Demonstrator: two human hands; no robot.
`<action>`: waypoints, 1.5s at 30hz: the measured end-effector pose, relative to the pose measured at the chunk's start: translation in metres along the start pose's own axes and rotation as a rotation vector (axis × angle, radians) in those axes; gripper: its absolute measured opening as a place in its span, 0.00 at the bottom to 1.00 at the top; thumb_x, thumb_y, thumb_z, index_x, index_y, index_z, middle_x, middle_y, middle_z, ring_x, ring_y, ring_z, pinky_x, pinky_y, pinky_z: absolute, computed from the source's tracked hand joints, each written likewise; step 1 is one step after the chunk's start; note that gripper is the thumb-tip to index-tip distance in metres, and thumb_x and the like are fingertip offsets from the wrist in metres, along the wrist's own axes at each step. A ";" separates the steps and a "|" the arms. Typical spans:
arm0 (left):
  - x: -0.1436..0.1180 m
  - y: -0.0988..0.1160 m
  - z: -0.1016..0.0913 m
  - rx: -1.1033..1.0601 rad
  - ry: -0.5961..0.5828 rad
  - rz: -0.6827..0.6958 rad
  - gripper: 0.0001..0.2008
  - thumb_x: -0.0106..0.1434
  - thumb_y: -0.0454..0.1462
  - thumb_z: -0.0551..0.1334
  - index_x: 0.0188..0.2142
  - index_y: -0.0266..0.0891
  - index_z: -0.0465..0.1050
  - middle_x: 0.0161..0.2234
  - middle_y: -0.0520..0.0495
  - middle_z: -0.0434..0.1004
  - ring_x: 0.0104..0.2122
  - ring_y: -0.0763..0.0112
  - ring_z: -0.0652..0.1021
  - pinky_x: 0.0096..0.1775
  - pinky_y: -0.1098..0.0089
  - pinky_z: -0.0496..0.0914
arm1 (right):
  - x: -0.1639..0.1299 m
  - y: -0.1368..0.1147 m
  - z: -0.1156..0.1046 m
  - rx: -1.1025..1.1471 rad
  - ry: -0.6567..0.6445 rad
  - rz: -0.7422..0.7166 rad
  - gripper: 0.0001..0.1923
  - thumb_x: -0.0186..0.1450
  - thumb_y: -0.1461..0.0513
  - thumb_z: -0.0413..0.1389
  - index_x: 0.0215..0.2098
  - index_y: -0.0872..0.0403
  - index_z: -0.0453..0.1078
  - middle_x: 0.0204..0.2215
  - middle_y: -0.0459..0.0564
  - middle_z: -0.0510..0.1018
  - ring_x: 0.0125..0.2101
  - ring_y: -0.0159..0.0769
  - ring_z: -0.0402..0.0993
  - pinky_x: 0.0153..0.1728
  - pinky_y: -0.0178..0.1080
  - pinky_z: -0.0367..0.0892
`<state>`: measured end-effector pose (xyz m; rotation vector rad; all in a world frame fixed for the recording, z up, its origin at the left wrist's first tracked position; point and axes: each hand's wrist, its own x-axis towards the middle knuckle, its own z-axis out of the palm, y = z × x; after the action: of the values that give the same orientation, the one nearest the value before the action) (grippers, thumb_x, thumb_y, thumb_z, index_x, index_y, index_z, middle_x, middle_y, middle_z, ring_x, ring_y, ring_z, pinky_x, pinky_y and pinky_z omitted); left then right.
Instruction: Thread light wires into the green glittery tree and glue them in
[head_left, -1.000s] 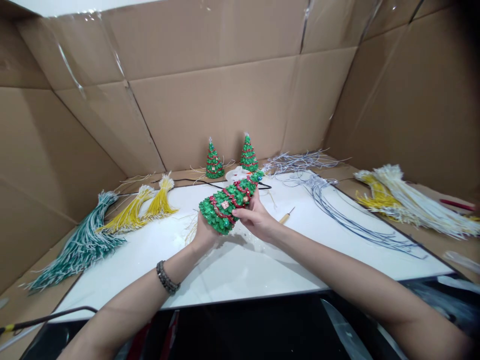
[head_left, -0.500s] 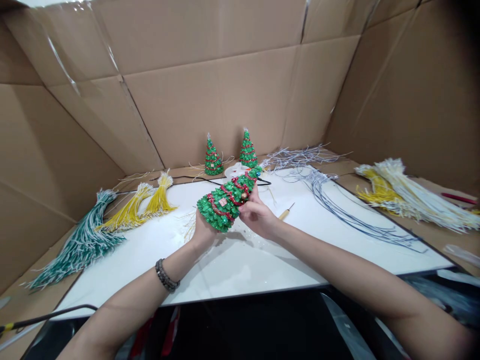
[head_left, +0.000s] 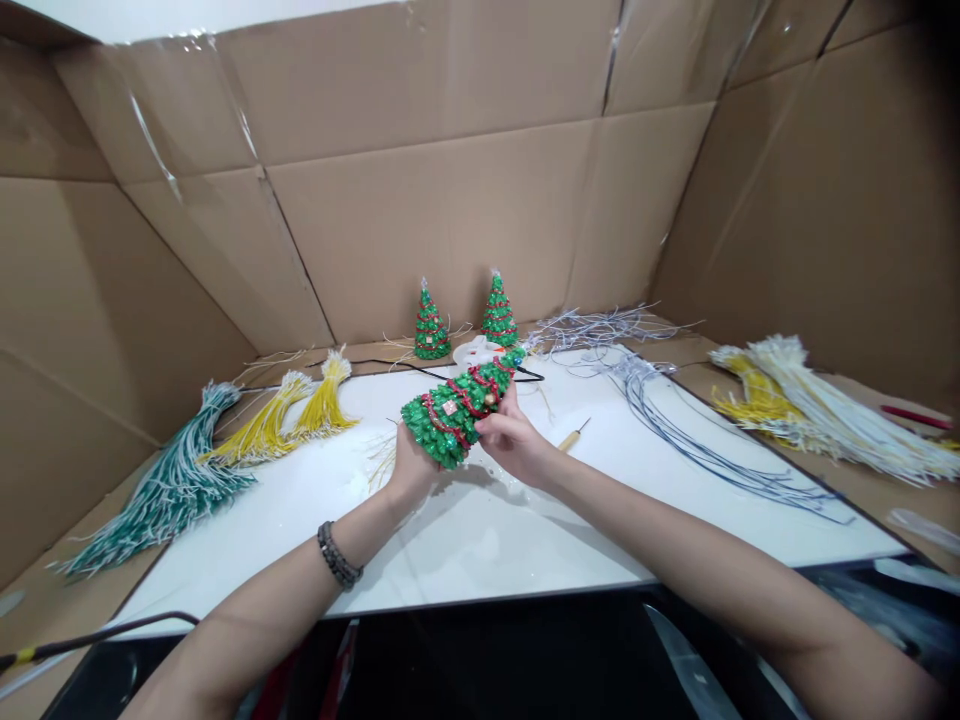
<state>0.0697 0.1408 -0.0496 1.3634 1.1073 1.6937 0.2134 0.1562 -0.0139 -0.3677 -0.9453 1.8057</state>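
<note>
Barely anything has shifted since the earlier frame: both hands still hold the green tree [head_left: 459,404] tilted above the white desk [head_left: 480,530], its tip pointing away to the right. Left hand [head_left: 411,470] is clamped round its wide base, right hand [head_left: 514,440] is closed on the middle by the red garland. No writing can be read. Two small trees [head_left: 432,325] stand at the cardboard wall [head_left: 450,200]; yellow bundles [head_left: 296,415] lie left, a wooden-handled tool [head_left: 570,436] just right
</note>
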 end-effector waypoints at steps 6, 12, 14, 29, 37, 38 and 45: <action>0.000 -0.003 -0.004 -0.076 -0.056 0.069 0.21 0.49 0.44 0.74 0.42 0.37 0.80 0.35 0.44 0.84 0.35 0.58 0.83 0.33 0.64 0.79 | -0.001 0.001 0.001 -0.039 -0.021 -0.021 0.48 0.45 0.69 0.67 0.56 0.36 0.51 0.52 0.39 0.73 0.53 0.36 0.72 0.60 0.45 0.63; 0.001 -0.002 -0.005 -0.087 -0.091 0.188 0.22 0.53 0.45 0.72 0.46 0.39 0.80 0.45 0.42 0.83 0.47 0.53 0.81 0.51 0.55 0.77 | -0.002 0.006 -0.002 -0.119 -0.081 -0.098 0.54 0.48 0.68 0.68 0.62 0.37 0.43 0.54 0.44 0.72 0.54 0.38 0.72 0.61 0.49 0.62; 0.000 0.002 -0.004 -0.079 -0.100 0.188 0.23 0.53 0.45 0.72 0.47 0.39 0.79 0.47 0.41 0.83 0.48 0.53 0.81 0.52 0.55 0.76 | -0.001 0.007 -0.002 -0.125 -0.074 -0.101 0.55 0.48 0.67 0.68 0.63 0.37 0.42 0.54 0.45 0.72 0.54 0.38 0.72 0.61 0.49 0.62; -0.006 0.010 0.002 -0.093 -0.067 0.110 0.23 0.52 0.46 0.73 0.46 0.39 0.80 0.47 0.42 0.83 0.48 0.52 0.81 0.50 0.55 0.78 | -0.007 0.002 0.008 -0.105 0.001 -0.063 0.53 0.44 0.68 0.68 0.61 0.37 0.47 0.48 0.43 0.75 0.49 0.40 0.74 0.56 0.47 0.67; -0.001 0.006 0.001 0.050 -0.055 0.077 0.15 0.52 0.42 0.72 0.38 0.37 0.81 0.37 0.45 0.84 0.37 0.58 0.83 0.37 0.63 0.80 | 0.000 0.004 0.002 -0.086 0.069 -0.040 0.45 0.44 0.69 0.64 0.54 0.38 0.53 0.43 0.39 0.76 0.44 0.37 0.75 0.49 0.42 0.70; -0.001 0.005 0.000 0.062 -0.058 0.050 0.13 0.52 0.42 0.72 0.36 0.37 0.80 0.32 0.46 0.84 0.32 0.61 0.82 0.31 0.66 0.78 | 0.001 0.005 0.001 -0.084 0.082 -0.031 0.43 0.44 0.69 0.64 0.53 0.38 0.53 0.42 0.38 0.76 0.44 0.37 0.75 0.48 0.41 0.70; 0.000 0.008 -0.002 0.064 -0.046 0.079 0.14 0.52 0.42 0.71 0.36 0.36 0.80 0.31 0.47 0.83 0.28 0.64 0.80 0.29 0.68 0.76 | 0.003 0.008 0.000 -0.098 0.068 -0.055 0.44 0.46 0.68 0.64 0.55 0.37 0.54 0.46 0.38 0.76 0.48 0.36 0.73 0.53 0.42 0.68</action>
<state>0.0677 0.1378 -0.0427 1.4966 1.1039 1.6867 0.2068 0.1577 -0.0191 -0.4576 -0.9888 1.6907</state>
